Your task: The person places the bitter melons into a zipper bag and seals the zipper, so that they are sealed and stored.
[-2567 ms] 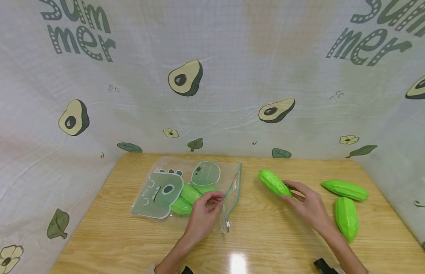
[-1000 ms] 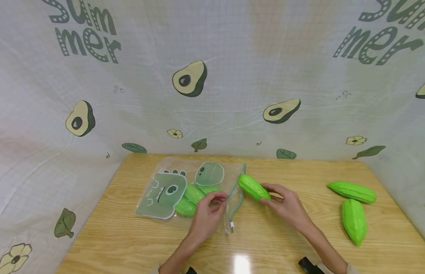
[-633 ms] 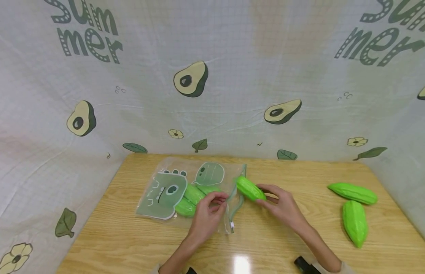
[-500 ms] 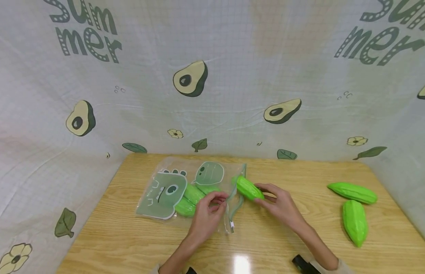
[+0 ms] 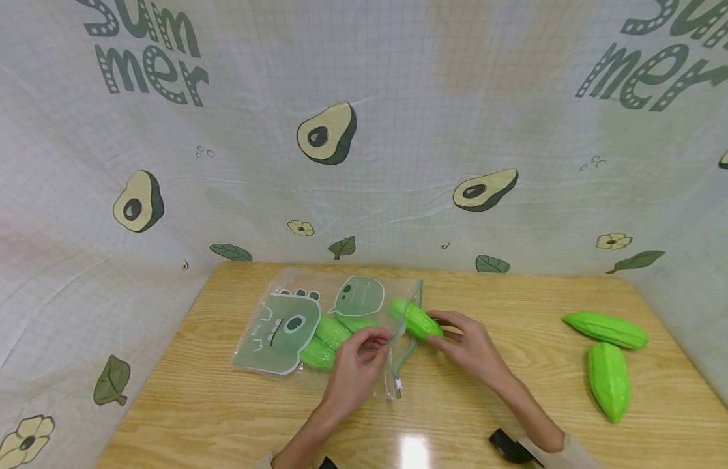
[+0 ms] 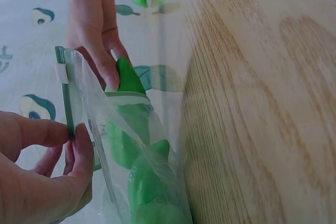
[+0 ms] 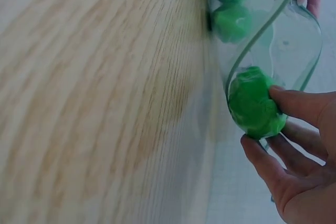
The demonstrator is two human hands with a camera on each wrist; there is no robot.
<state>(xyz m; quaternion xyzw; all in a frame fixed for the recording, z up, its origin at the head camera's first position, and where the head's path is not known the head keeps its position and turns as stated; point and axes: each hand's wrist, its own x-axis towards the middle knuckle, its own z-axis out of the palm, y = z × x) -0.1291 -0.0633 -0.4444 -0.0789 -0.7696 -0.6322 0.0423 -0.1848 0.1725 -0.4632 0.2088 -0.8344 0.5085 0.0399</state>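
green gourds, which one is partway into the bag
The gourd in the right hand: it crosses the mouth of the bag; the others lie wholly inside or on the table.

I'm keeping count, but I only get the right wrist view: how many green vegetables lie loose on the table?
Observer: Two. The head view shows a far green vegetable and a nearer green vegetable on the person's right.

Operator: Anything at the corner of the opening nearest the person?

Observer: Yes, a white slider sits there on the bag.

Operator: My frame cuts off at the top right; how is the bag held there?

Observer: In the left wrist view, the left hand pinches the opening's edge between thumb and forefinger.
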